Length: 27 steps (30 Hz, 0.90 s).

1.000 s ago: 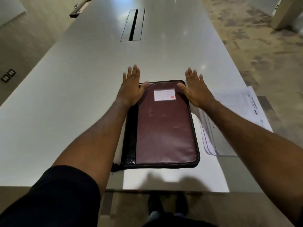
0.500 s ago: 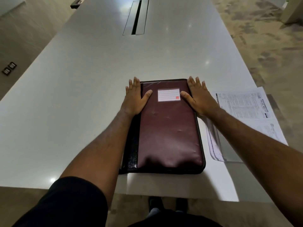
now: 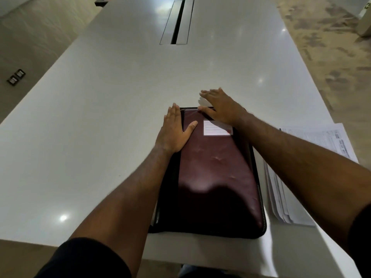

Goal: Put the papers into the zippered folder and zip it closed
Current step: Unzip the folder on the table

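A maroon zippered folder [image 3: 216, 173] with a black spine and a white label lies closed on the white table [image 3: 100, 121], near the front edge. My left hand [image 3: 174, 131] rests flat on its far left corner, fingers straight, thumb on the cover. Over the far edge of the folder my right hand [image 3: 220, 105] is spread flat, fingers pointing left, thumb touching the top edge. A stack of printed papers [image 3: 313, 149] lies on the table to the right of the folder, partly hidden by my right forearm.
A long cable slot [image 3: 177, 22] is set into the table's middle farther back. The table's front edge runs just below the folder, with patterned carpet [image 3: 331, 47] to the right and floor outlets [image 3: 16, 77] at the left.
My right hand has moved from the folder's right side to its far edge, turning its fingers leftward. The left hand has stayed on the left corner. The view has tilted slightly.
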Tool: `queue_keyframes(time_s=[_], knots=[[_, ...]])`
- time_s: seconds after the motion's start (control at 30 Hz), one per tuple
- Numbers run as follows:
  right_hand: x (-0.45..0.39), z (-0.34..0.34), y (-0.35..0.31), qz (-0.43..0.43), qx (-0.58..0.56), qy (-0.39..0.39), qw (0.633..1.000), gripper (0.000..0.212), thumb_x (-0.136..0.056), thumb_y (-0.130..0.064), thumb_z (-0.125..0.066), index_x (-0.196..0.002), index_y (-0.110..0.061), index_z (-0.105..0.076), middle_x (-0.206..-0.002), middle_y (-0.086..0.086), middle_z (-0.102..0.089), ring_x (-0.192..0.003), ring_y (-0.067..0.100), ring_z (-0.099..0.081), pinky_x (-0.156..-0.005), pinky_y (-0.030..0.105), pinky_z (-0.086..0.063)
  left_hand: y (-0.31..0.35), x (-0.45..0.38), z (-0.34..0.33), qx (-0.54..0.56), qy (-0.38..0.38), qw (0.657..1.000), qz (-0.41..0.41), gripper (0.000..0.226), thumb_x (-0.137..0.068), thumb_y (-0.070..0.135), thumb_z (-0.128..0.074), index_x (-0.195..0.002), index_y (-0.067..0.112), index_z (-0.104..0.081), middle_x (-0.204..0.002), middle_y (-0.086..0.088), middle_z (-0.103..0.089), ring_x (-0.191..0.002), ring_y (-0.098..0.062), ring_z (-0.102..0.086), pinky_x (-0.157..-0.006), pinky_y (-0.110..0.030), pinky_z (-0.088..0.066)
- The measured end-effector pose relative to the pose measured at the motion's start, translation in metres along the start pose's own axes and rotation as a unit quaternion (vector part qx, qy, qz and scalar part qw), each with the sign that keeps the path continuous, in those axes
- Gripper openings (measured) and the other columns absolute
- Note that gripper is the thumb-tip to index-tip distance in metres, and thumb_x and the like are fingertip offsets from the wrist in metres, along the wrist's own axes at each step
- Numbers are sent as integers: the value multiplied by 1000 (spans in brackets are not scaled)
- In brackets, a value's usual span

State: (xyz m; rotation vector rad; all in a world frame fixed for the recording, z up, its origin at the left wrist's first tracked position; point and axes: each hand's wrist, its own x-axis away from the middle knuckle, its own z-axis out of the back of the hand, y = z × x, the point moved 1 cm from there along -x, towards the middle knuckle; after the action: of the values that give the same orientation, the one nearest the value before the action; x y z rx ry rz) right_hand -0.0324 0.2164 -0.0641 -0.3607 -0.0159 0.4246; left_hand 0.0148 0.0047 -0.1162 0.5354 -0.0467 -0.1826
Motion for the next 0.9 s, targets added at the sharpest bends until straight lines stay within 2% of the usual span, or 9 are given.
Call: queue_keyframes(time_s=[0.17, 0.4, 0.6, 0.73, 0.9], knots=[[-40, -5, -21, 44, -12, -39, 998, 44, -110, -17, -43, -154, -14, -48, -156, 10, -51, -144, 31, -44, -116, 44, -37, 0, -2, -1, -27, 18, 999, 22, 106, -97, 75, -38, -164, 3, 3, -174, -13, 3, -161, -24, 5, -128, -37, 3], [-71, -7, -33, 91, 35, -75, 992, 47, -101, 4, -57, -143, -16, -60, -141, 7, -63, -132, 29, -50, -108, 44, -46, -1, -3, -2, -61, 37, 996, 53, 118, -88, 87, -35, -164, 2, -6, -173, -17, -9, -161, -29, -3, -128, -40, 0], [-78, -11, -40, 124, 20, -106, 986, 35, -105, -12, -55, -136, -23, -68, -134, 4, -64, -128, 23, -53, -106, 40, -46, -2, -5, -6, -56, 40, 996, 55, 117, -86, 88, -38, -164, 7, -7, -173, -15, -13, -161, -28, -5, -127, -40, -1], [-82, -11, -44, 156, 38, -119, 980, 32, -101, -9, -58, -126, -21, -74, -126, 2, -65, -120, 19, -58, -95, 29, -45, -3, -4, -5, -52, 41, 996, 58, 116, -87, 87, -38, -165, 7, -7, -173, -14, -13, -161, -28, -4, -128, -41, -2], [-85, -4, -49, 169, 78, -122, 975, 24, -98, -10, -66, -119, -17, -74, -125, 2, -65, -115, 21, -63, -96, 39, -55, -2, -4, -4, -50, 43, 996, 55, 113, -88, 86, -40, -165, 9, -8, -173, -13, -13, -161, -28, -5, -127, -40, -2]])
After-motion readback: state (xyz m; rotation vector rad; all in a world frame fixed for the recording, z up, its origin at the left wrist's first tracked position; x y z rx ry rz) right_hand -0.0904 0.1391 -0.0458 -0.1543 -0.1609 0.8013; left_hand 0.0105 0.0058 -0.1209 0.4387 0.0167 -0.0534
